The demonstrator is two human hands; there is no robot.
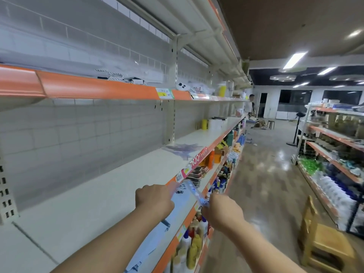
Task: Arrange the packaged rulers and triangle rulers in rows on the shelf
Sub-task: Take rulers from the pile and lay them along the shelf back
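Both hands are out over the white shelf point(82, 194), near its front edge. The right hand point(222, 211) has its fingers closed on the near end of a packaged ruler point(194, 191), which angles up and away from it. The left hand point(153, 200) is curled shut just beside it, over clear packets point(177, 209) lying flat along the edge; what it grips, I cannot tell. To lay this one well, I'd lower it flat, square it to the shelf lip and butt it against its neighbour so the row runs straight. Motion blur hides finer detail.
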